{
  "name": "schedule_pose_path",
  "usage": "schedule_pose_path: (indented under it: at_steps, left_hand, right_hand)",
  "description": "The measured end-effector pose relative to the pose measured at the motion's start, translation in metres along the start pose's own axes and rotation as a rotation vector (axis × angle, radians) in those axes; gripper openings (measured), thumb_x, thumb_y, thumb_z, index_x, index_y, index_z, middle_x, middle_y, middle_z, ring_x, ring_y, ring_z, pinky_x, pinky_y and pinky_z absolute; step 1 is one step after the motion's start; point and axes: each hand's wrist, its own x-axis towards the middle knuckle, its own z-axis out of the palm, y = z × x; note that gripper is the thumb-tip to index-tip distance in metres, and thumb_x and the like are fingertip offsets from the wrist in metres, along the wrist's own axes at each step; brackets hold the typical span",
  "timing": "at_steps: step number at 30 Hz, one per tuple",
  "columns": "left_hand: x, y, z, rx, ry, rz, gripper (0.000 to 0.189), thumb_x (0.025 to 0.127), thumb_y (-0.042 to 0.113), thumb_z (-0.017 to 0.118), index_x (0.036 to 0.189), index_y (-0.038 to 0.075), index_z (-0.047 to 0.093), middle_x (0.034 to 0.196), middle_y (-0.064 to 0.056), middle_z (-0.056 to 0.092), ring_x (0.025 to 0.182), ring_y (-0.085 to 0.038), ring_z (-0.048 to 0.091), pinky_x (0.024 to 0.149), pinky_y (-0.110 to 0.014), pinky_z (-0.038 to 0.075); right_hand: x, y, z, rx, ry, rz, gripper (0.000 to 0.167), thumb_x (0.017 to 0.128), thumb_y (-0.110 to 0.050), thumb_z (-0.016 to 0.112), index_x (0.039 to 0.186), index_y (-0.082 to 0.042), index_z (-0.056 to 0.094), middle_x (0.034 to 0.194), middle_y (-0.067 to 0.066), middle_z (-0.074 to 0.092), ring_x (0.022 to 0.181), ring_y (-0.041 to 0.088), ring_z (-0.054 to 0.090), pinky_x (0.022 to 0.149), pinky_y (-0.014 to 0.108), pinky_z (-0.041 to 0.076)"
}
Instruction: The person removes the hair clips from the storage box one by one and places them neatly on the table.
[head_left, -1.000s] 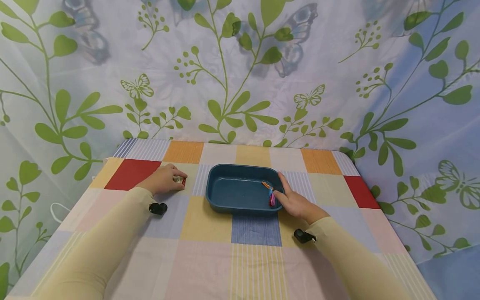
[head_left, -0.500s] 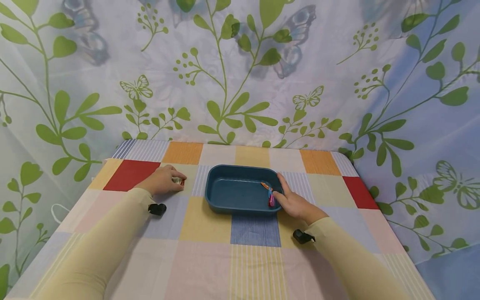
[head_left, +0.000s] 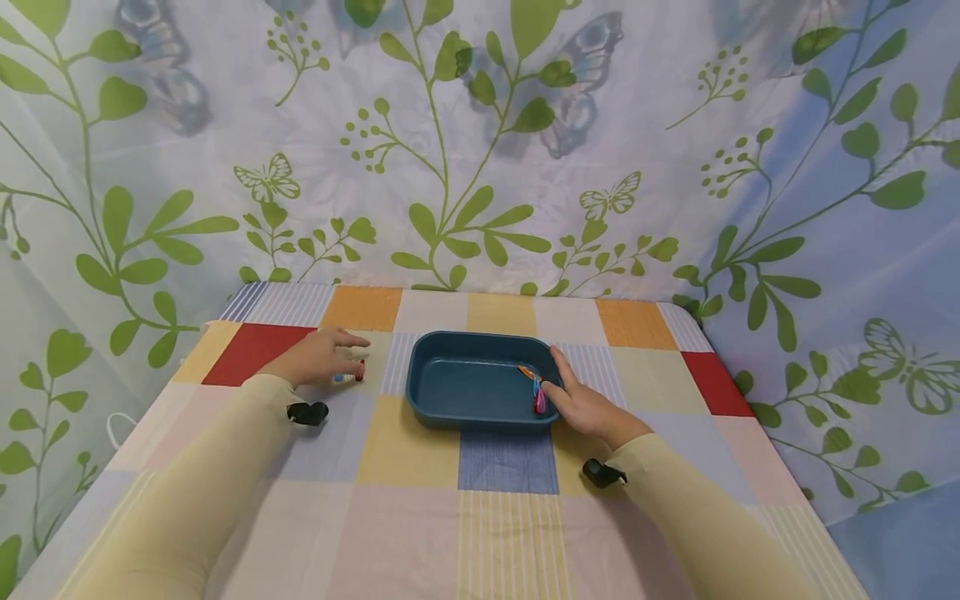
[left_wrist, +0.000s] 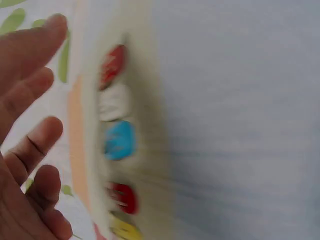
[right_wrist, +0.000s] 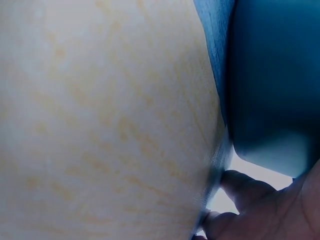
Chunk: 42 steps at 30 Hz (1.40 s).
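Note:
My left hand [head_left: 311, 357] hovers with its fingers spread at the left of the table, holding nothing. Beside and beneath it lies a row of small glossy pieces, blurred: a red piece [left_wrist: 113, 66], a white piece [left_wrist: 114, 102], a blue piece [left_wrist: 120, 140], a second red piece [left_wrist: 123, 198] and a yellow piece [left_wrist: 125, 230]. With the thumb over the rim and the fingers along the outer wall, my right hand [head_left: 592, 408] grips the right end of a dark blue rectangular tray [head_left: 442, 419]. A few slim orange, blue and pink items [head_left: 537, 387] lie inside, near my thumb.
A patchwork-patterned cloth [head_left: 405, 525] covers the table. Behind and at both sides hangs a leaf-and-butterfly curtain [head_left: 480, 125]. At the left table edge a thin white cord [head_left: 112, 429] shows.
My left fingers have spread and lifted off the small pieces, uncovering a red and a blue one. The right hand and the tray stay as they were; the view has shifted slightly.

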Motion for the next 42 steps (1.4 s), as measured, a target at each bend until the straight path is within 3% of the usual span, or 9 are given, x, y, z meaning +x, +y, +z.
schedule_pose_path:
  at_steps: [2,4,5,8,16,18,22,34,42]
  left_hand:
    - [-0.002,0.004,-0.005,-0.056,0.019,0.022,0.06,0.096,0.043,0.075,0.15,0.022,0.06,0.148,-0.017,0.053,0.117,-0.037,0.059,0.088,-0.046,0.059]
    - [-0.002,0.012,-0.01,-0.113,0.047,0.048,0.06,0.097,0.043,0.074,0.151,0.021,0.059,0.141,-0.015,0.057,0.09,-0.032,0.063,0.069,-0.041,0.059]
    - [-0.002,0.018,-0.011,-0.14,0.058,0.065,0.061,0.097,0.043,0.075,0.151,0.021,0.059,0.136,-0.015,0.059,0.076,-0.031,0.061,0.061,-0.041,0.057]
    - [0.0,0.04,-0.012,-0.178,0.097,0.133,0.058,0.098,0.042,0.075,0.149,0.02,0.061,0.124,-0.011,0.062,0.063,-0.025,0.053,0.054,-0.037,0.051]
    - [0.01,0.102,0.0,-0.169,0.063,0.258,0.051,0.097,0.038,0.076,0.144,0.024,0.066,0.117,-0.001,0.069,0.077,-0.031,0.06,0.063,-0.038,0.054]
    - [0.015,0.113,0.004,-0.14,0.063,0.298,0.051,0.096,0.039,0.077,0.143,0.023,0.067,0.116,0.001,0.071,0.084,-0.021,0.058,0.067,-0.033,0.049]
    - [0.023,0.134,0.012,-0.134,0.027,0.347,0.052,0.095,0.038,0.078,0.143,0.022,0.067,0.117,0.001,0.074,0.09,-0.017,0.062,0.075,-0.031,0.052]
    - [0.042,0.176,0.044,-0.166,-0.094,0.438,0.053,0.097,0.031,0.077,0.146,0.014,0.064,0.132,-0.011,0.073,0.115,-0.019,0.07,0.099,-0.039,0.057]
    - [0.058,0.199,0.068,-0.156,-0.129,0.447,0.055,0.097,0.031,0.077,0.147,0.012,0.063,0.134,-0.012,0.072,0.117,-0.02,0.069,0.1,-0.038,0.056]
  right_hand:
    - [0.0,0.0,0.0,-0.002,0.0,-0.002,0.076,0.112,-0.054,0.029,0.167,-0.033,-0.02,0.17,0.028,0.025,0.145,0.055,0.044,0.119,0.069,0.032]
    - [0.0,-0.001,0.0,0.004,0.0,0.003,0.076,0.112,-0.056,0.028,0.166,-0.035,-0.02,0.168,0.029,0.03,0.145,0.054,0.045,0.119,0.068,0.032]
    - [0.001,-0.001,0.001,0.003,0.0,0.003,0.076,0.112,-0.057,0.028,0.166,-0.034,-0.02,0.167,0.029,0.031,0.145,0.054,0.045,0.119,0.068,0.033]
    - [0.001,0.0,0.001,-0.003,0.003,0.006,0.075,0.112,-0.057,0.026,0.166,-0.034,-0.02,0.167,0.03,0.032,0.145,0.054,0.044,0.118,0.069,0.033]
    - [-0.001,0.0,0.0,0.006,0.011,0.008,0.075,0.113,-0.055,0.026,0.167,-0.033,-0.02,0.169,0.03,0.027,0.148,0.056,0.039,0.12,0.07,0.03]
    - [-0.002,-0.001,-0.001,0.004,0.013,0.007,0.075,0.112,-0.056,0.026,0.167,-0.033,-0.02,0.168,0.03,0.028,0.148,0.056,0.039,0.12,0.07,0.03]
    - [-0.002,0.0,0.0,0.003,0.017,0.002,0.075,0.112,-0.056,0.027,0.167,-0.032,-0.019,0.171,0.028,0.023,0.149,0.057,0.036,0.121,0.071,0.028]
    - [-0.002,0.002,0.003,0.003,0.033,-0.009,0.075,0.113,-0.053,0.029,0.168,-0.029,-0.015,0.173,0.025,0.018,0.15,0.056,0.036,0.122,0.069,0.027]
    - [-0.002,0.003,0.003,-0.005,0.03,-0.015,0.073,0.113,-0.052,0.027,0.168,-0.03,-0.016,0.172,0.026,0.02,0.149,0.057,0.036,0.121,0.071,0.027]
